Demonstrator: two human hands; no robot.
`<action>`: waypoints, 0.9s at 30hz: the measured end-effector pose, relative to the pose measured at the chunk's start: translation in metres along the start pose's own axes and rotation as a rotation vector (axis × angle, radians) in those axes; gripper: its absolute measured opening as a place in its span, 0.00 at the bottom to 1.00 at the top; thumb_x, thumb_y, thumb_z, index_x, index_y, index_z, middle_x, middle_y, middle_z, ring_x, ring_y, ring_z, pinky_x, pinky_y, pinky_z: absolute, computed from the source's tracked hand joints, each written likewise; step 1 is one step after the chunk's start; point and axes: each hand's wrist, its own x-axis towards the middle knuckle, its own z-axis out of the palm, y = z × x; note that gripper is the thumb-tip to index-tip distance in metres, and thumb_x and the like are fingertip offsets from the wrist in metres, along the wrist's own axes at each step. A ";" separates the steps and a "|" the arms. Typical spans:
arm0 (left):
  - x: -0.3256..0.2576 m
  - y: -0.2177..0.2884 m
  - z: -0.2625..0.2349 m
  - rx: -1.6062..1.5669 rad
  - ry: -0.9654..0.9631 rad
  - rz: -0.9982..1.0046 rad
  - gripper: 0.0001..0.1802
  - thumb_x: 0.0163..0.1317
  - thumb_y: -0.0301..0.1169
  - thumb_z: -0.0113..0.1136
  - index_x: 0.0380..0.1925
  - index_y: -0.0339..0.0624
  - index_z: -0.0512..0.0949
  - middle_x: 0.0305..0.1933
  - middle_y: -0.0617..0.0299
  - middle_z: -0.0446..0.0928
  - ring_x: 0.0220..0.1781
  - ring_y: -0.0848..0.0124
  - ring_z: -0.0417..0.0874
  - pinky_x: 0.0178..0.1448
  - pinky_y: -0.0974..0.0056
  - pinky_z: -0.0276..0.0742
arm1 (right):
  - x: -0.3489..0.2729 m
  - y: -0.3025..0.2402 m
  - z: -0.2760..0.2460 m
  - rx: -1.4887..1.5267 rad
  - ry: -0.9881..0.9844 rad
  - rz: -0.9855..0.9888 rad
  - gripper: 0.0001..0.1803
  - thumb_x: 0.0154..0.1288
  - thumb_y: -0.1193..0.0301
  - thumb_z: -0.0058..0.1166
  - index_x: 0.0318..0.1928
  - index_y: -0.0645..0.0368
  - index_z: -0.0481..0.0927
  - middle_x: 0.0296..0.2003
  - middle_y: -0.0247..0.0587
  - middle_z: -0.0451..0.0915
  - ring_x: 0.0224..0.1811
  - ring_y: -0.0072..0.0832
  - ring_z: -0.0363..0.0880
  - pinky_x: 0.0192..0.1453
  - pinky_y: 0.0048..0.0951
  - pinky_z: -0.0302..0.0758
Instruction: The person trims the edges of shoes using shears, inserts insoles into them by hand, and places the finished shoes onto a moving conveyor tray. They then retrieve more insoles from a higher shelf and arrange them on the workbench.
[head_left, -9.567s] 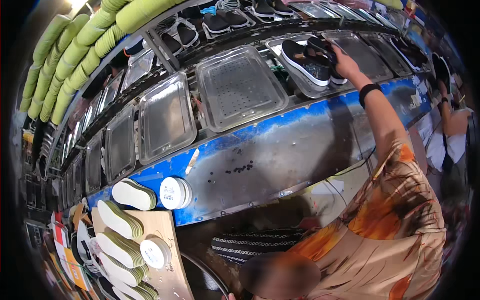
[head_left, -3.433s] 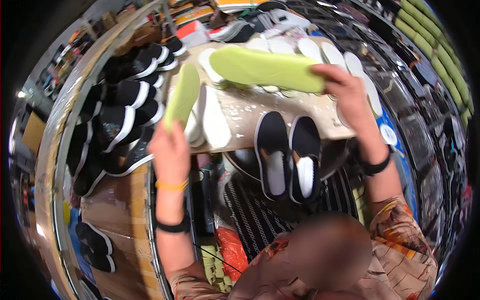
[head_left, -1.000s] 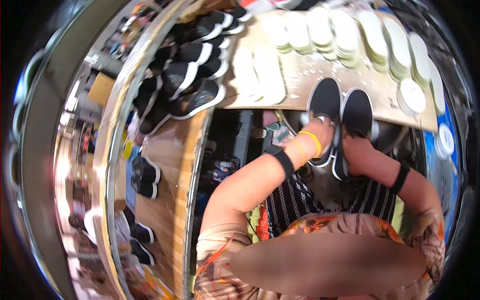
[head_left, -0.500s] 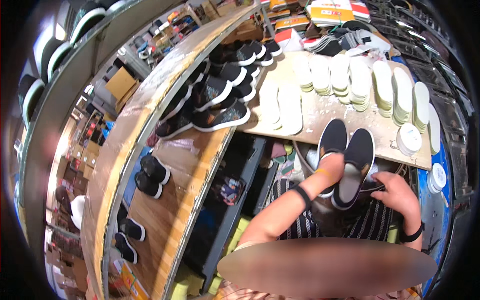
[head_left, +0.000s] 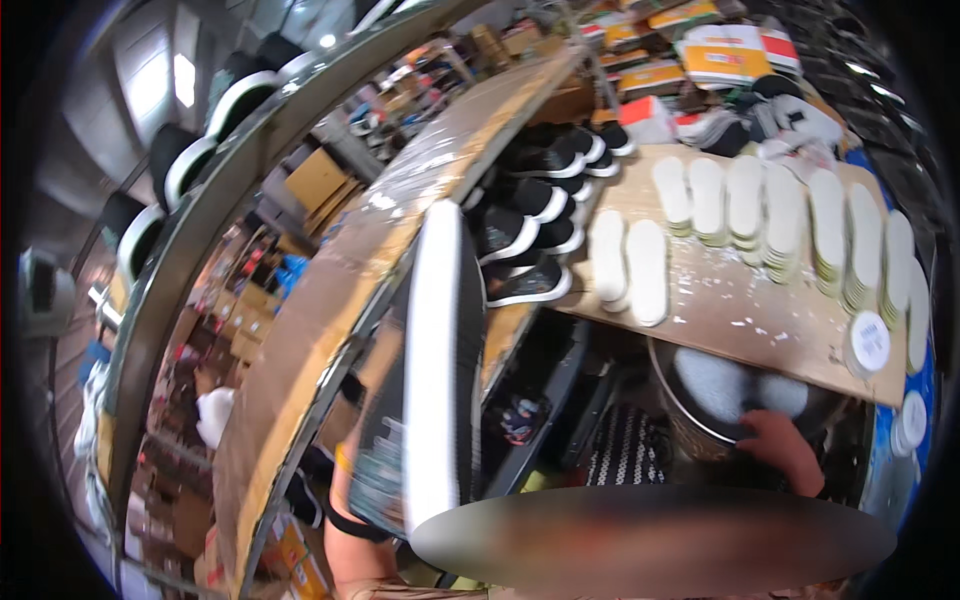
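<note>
A black slip-on shoe with a thick white sole (head_left: 435, 370) is raised close to the camera, sole edge toward me. My left hand is hidden behind it; only the wrist (head_left: 345, 490), with a yellow band and a black band, shows below, so the hand seems to grip the shoe. My right hand (head_left: 778, 448) lies low on the right, on the rim of a round metal tub (head_left: 690, 440) under the table. Grey pads (head_left: 715, 385) lie inside the tub. Its fingers curl at the rim, and I cannot tell whether they hold anything.
A wooden table (head_left: 740, 300) carries stacks of white insoles (head_left: 790, 215) and two loose white insoles (head_left: 628, 262). Black shoes with white soles (head_left: 535, 215) lie in rows along its left edge. A long plank bench (head_left: 330, 300) runs leftward. Boxes (head_left: 720, 60) stand at the back, and round white lids (head_left: 868, 340) lie on the right.
The black shoes I held with both hands over the tub have left it. My left hand has lifted a shoe up and to the left, near the camera. My right hand stays at the tub.
</note>
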 end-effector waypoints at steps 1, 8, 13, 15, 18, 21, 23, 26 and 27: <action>-0.004 0.004 -0.022 0.065 0.066 -0.019 0.13 0.55 0.30 0.56 0.36 0.30 0.76 0.34 0.60 0.78 0.37 0.77 0.75 0.40 0.70 0.71 | 0.010 0.002 0.014 -0.001 -0.025 -0.029 0.23 0.42 0.65 0.61 0.41 0.61 0.77 0.37 0.50 0.77 0.42 0.45 0.75 0.48 0.38 0.71; -0.003 0.001 -0.201 0.880 0.379 -0.339 0.20 0.52 0.39 0.59 0.30 0.27 0.76 0.28 0.53 0.78 0.34 0.73 0.77 0.36 0.65 0.72 | 0.030 -0.003 0.059 -0.254 -0.089 0.106 0.18 0.41 0.62 0.59 0.32 0.60 0.78 0.31 0.51 0.77 0.37 0.46 0.76 0.44 0.41 0.72; -0.026 -0.033 -0.332 1.323 0.401 -0.390 0.28 0.52 0.51 0.51 0.36 0.33 0.77 0.38 0.39 0.77 0.40 0.54 0.80 0.44 0.59 0.73 | 0.028 -0.023 0.048 -0.111 -0.076 0.227 0.18 0.40 0.63 0.56 0.30 0.64 0.77 0.29 0.56 0.77 0.34 0.49 0.76 0.40 0.43 0.73; -0.055 -0.066 -0.376 1.400 0.481 -0.769 0.29 0.55 0.52 0.48 0.40 0.35 0.77 0.42 0.42 0.77 0.41 0.55 0.80 0.44 0.59 0.73 | 0.029 -0.028 0.051 -0.023 -0.012 0.174 0.17 0.39 0.64 0.56 0.29 0.64 0.78 0.26 0.56 0.77 0.32 0.50 0.76 0.39 0.43 0.73; -0.097 -0.145 -0.416 0.734 0.643 -0.907 0.32 0.57 0.55 0.43 0.45 0.35 0.74 0.47 0.43 0.75 0.48 0.54 0.77 0.51 0.57 0.69 | 0.030 -0.026 0.059 -0.184 -0.018 0.192 0.14 0.38 0.66 0.57 0.26 0.65 0.78 0.25 0.57 0.76 0.32 0.51 0.76 0.38 0.42 0.72; -0.116 -0.187 -0.436 0.637 0.517 -0.825 0.38 0.55 0.60 0.42 0.50 0.35 0.71 0.53 0.45 0.71 0.55 0.57 0.71 0.59 0.58 0.62 | 0.031 -0.020 0.067 -0.350 0.019 0.200 0.14 0.38 0.68 0.59 0.28 0.64 0.79 0.24 0.58 0.76 0.31 0.51 0.76 0.37 0.41 0.73; -0.122 -0.185 -0.436 0.402 0.574 -0.861 0.43 0.50 0.65 0.47 0.51 0.36 0.71 0.55 0.50 0.70 0.57 0.63 0.68 0.62 0.62 0.58 | 0.031 -0.018 0.069 -0.341 0.006 0.144 0.14 0.38 0.70 0.59 0.28 0.65 0.78 0.23 0.59 0.75 0.30 0.52 0.76 0.36 0.41 0.72; -0.125 -0.157 -0.423 0.147 0.526 -0.924 0.47 0.44 0.68 0.54 0.51 0.37 0.71 0.57 0.53 0.69 0.58 0.67 0.66 0.63 0.65 0.57 | 0.031 -0.019 0.069 -0.209 -0.005 0.163 0.12 0.39 0.72 0.58 0.27 0.68 0.77 0.21 0.60 0.75 0.29 0.51 0.77 0.34 0.39 0.71; -0.121 -0.150 -0.418 0.321 0.385 -0.892 0.45 0.44 0.66 0.56 0.50 0.37 0.72 0.56 0.53 0.70 0.57 0.67 0.68 0.61 0.64 0.60 | 0.032 -0.019 0.069 -0.255 -0.023 0.193 0.12 0.39 0.72 0.58 0.27 0.68 0.77 0.21 0.60 0.75 0.29 0.51 0.77 0.34 0.39 0.71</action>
